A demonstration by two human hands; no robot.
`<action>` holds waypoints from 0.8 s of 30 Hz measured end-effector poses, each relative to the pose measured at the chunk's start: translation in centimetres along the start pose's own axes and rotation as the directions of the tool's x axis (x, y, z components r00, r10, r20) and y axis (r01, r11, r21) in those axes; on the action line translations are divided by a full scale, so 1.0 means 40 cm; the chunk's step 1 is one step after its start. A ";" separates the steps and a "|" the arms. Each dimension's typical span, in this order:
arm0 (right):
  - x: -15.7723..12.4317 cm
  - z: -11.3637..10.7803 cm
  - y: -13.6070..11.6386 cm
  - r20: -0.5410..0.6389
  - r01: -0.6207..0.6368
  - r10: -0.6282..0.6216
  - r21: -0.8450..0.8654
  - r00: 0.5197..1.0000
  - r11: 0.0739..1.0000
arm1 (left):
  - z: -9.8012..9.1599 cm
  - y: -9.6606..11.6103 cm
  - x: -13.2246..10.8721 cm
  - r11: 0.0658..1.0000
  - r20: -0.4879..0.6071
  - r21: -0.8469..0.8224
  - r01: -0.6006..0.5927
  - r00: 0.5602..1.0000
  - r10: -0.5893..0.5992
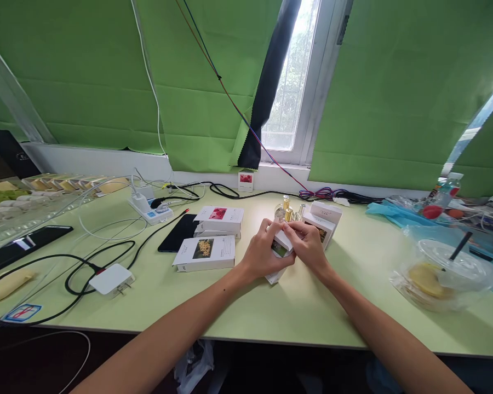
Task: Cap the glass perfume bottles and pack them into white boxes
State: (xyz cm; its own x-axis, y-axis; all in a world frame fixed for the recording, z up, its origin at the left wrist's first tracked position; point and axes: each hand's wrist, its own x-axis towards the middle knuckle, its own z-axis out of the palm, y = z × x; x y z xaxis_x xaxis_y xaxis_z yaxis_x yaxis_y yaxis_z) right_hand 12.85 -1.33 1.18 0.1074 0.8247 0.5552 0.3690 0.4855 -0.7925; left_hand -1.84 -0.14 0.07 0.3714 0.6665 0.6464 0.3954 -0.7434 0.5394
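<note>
Both hands meet over a small white box with a green picture [279, 249] in the middle of the table. My left hand [265, 251] is closed around its left side. My right hand [310, 246] grips its upper right part, with the fingertips of both hands close together at the top end. Parts of the box are covered by my fingers. Just behind stand small glass bottles with gold and silver caps [287, 208]. To the right of my right hand, white boxes [331, 216] stand propped together. On the left lie a white box with a yellow flower picture [207, 253] and white boxes with a pink picture [219, 218].
A black tablet [178, 232] lies beside the boxes. Cables, a white charger [113, 280] and a power strip [150, 209] spread over the left. At right sits a bagged drink cup with a black straw [439, 268]. Egg trays [36, 205] stand far left.
</note>
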 end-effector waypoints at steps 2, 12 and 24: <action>0.001 -0.001 -0.002 0.007 0.007 -0.006 -0.010 1.000 1.000 | 0.000 0.000 0.000 1.000 0.004 -0.002 0.003 1.000 -0.003; 0.008 -0.009 0.001 0.051 0.056 -0.053 -0.057 0.997 0.997 | -0.001 0.000 -0.001 1.000 0.007 0.009 0.018 1.000 -0.018; 0.007 -0.009 0.004 0.087 0.063 -0.055 -0.086 0.995 0.994 | -0.003 0.004 -0.002 1.000 0.030 0.001 0.027 0.999 -0.027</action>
State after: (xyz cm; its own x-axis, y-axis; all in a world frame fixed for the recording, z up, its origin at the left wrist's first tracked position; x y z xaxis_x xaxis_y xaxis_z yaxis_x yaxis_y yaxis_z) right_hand 13.27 -1.11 1.29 0.0057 0.8190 0.5738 0.4526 0.5095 -0.7318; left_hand -1.92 -0.30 0.19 0.3853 0.6878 0.6152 0.4065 -0.7250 0.5560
